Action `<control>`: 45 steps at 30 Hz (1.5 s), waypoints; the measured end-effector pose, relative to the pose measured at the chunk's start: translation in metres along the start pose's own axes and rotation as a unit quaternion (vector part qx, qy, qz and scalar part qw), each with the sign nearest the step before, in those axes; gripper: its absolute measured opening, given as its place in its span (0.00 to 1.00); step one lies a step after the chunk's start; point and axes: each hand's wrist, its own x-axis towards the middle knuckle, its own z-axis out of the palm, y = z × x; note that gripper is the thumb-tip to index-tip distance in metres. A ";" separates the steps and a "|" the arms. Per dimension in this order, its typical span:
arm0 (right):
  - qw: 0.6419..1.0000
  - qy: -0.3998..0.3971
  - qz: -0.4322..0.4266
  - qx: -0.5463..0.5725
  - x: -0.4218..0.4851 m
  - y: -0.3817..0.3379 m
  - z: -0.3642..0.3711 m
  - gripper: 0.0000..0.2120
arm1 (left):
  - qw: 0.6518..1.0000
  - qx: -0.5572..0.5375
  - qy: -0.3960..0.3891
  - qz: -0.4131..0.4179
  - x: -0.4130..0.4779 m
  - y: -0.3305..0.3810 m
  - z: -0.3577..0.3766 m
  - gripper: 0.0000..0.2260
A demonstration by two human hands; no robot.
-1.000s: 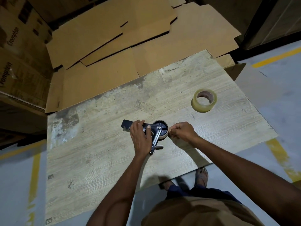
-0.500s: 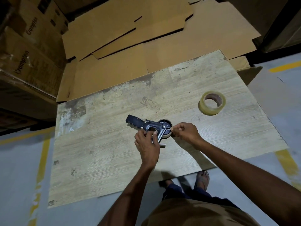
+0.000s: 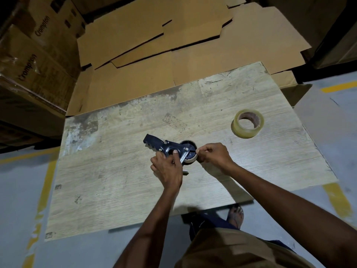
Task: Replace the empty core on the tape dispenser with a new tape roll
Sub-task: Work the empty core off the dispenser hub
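Note:
A dark blue tape dispenser (image 3: 164, 147) lies flat on the worn wooden board (image 3: 116, 180), handle pointing left. Its wheel carries the empty core (image 3: 191, 161), a thin pale ring. My left hand (image 3: 167, 170) presses down on the dispenser's metal frame near the wheel. My right hand (image 3: 213, 153) pinches the core's right edge with fingertips. A new roll of clear tape (image 3: 247, 123) lies flat on the board, apart from both hands, to the upper right.
Flattened cardboard sheets (image 3: 173, 55) lie beyond the board. Stacked printed cartons (image 3: 29, 64) stand at the left. Grey floor with yellow lines (image 3: 43, 190) surrounds the board. My sandalled foot (image 3: 235, 215) shows under the board's near edge.
My left hand slid off the handle toward the wheel end of the dispenser, uncovering the handle. My right hand stayed pinched at the core. The camera view shifted slightly.

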 end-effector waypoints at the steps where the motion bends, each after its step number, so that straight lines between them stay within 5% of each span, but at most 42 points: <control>1: 1.000 0.000 -0.001 -0.003 0.000 0.000 0.000 0.05 | 1.000 0.001 -0.005 -0.006 0.002 -0.001 0.000 0.28; 13: 1.000 -0.003 0.025 -0.002 0.008 0.002 -0.003 0.05 | 0.997 -0.038 0.000 -0.060 -0.012 0.041 -0.018 0.18; 17: 1.000 -0.008 0.017 0.009 0.005 -0.002 -0.003 0.06 | 1.000 0.027 -0.002 0.010 -0.007 0.029 -0.011 0.24; 25: 1.000 0.002 0.021 0.006 0.003 -0.004 -0.009 0.03 | 0.999 0.026 -0.024 -0.003 0.005 0.014 -0.001 0.34; 29: 0.999 -0.014 0.034 0.016 0.004 -0.005 -0.010 0.04 | 0.999 -0.015 -0.025 -0.029 0.005 0.020 -0.003 0.27; 32: 0.998 -0.017 0.045 0.051 0.003 -0.009 -0.009 0.04 | 0.999 0.019 -0.018 -0.019 0.010 0.015 0.001 0.36; 45: 0.995 0.029 0.078 0.061 -0.005 -0.030 0.004 0.07 | 0.990 -0.137 0.020 -0.021 0.004 0.016 -0.009 0.15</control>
